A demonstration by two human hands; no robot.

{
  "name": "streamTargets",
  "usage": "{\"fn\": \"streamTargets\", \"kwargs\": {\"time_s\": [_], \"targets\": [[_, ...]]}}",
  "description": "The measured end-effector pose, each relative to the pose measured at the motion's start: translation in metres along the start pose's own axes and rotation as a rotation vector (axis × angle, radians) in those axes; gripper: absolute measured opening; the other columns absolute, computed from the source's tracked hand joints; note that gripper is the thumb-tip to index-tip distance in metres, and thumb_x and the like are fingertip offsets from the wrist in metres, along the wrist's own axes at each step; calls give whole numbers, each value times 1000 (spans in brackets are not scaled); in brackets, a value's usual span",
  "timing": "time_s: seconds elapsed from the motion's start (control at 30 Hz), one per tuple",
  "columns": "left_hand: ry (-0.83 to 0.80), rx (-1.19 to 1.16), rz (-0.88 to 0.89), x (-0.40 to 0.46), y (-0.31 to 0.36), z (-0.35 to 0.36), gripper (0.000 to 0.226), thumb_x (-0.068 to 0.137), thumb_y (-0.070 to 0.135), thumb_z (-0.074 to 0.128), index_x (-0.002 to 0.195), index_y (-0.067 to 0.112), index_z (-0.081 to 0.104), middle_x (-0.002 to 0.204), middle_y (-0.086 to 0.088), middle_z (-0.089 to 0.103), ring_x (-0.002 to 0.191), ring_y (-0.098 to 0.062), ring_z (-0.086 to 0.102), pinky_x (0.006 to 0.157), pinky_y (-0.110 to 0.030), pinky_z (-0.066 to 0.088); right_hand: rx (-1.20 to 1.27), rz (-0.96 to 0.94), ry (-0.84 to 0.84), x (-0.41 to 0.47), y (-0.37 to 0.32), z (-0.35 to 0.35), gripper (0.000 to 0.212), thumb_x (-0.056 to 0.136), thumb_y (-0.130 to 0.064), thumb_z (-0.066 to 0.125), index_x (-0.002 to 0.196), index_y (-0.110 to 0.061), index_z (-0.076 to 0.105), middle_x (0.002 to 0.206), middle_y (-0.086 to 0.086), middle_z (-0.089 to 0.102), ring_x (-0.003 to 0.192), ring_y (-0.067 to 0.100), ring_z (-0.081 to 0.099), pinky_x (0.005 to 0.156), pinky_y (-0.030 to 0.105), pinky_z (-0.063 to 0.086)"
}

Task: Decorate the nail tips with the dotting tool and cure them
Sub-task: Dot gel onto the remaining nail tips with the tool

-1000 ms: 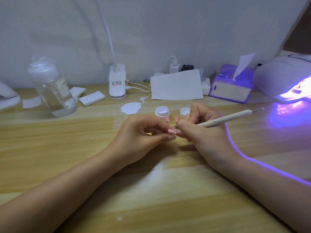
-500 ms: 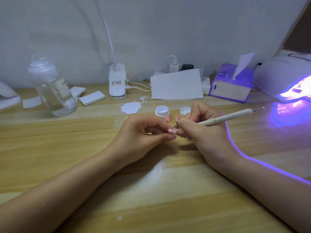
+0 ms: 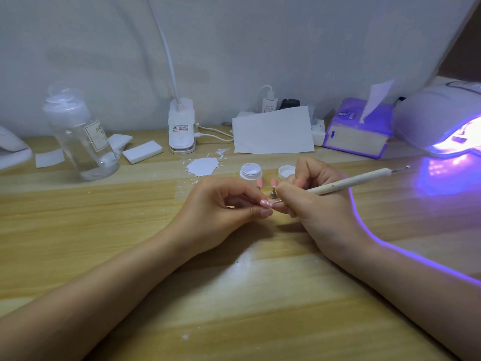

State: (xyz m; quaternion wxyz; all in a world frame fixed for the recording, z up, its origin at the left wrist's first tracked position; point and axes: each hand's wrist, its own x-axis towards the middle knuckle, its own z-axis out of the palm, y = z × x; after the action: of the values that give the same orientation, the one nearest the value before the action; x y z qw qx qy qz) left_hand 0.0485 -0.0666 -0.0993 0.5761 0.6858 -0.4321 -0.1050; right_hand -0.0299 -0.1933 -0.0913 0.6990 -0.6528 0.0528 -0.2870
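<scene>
Barely anything is altered since a second ago: the pink nail tip (image 3: 266,202) is still pinched between the fingertips of the left hand (image 3: 223,212), and the dotting tool (image 3: 346,181) is still held pen-like by the curled fingers of the right hand (image 3: 316,204), its working end brought against the tip just beyond the left thumb. White dots are already seen on the tip, so dotting is judged under way and curing not yet begun. Both wrists are rested on the wooden table (image 3: 104,230). Behind the knuckles, two pink tips on stands (image 3: 272,188) are waiting, and the lit UV nail lamp (image 3: 442,121) is placed well away past the right hand.
</scene>
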Motion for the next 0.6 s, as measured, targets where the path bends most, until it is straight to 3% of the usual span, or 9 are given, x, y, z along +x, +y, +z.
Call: {"fn": "streamTargets", "kwargs": {"time_s": [0.6], "targets": [[4,6,0,0,-1,0,12,61,19,70,72,13,69,78,-8,73,75,-18,70,76,-32,54,-42,-7,4,1,1,0,46,77,9,61,49,-14,33,50,8,32,45,8,37,53,26,45]]}}
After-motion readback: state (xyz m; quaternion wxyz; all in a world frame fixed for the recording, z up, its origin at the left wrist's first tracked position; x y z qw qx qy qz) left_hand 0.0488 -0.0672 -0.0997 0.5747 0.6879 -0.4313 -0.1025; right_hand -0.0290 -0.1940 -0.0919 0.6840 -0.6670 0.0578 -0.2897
